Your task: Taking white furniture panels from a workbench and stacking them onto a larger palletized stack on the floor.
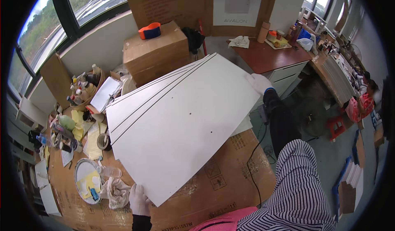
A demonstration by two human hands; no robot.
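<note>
A large white flat panel (pixel 193 115) with several small dark holes or spots lies tilted across the work surface, on top of similar white panels (pixel 135 95) fanned out beneath it. My left hand (pixel 139 200), in a white glove, grips the panel's near edge beside its lowest corner. At the far right corner my right hand (pixel 259 84), also gloved, is closed on the edge with that arm stretched out. The fingertips under the panel are hidden on both sides.
Cardboard (pixel 230 177) covers the table. On the left are a round lid (pixel 84 175), a crumpled white cloth (pixel 116 193), a tape roll (pixel 103 141) and a basket of bottles (pixel 84 87). Behind stand a cardboard box (pixel 154 50) and a red-brown desk (pixel 271 58). A black cable (pixel 249 165) hangs at right.
</note>
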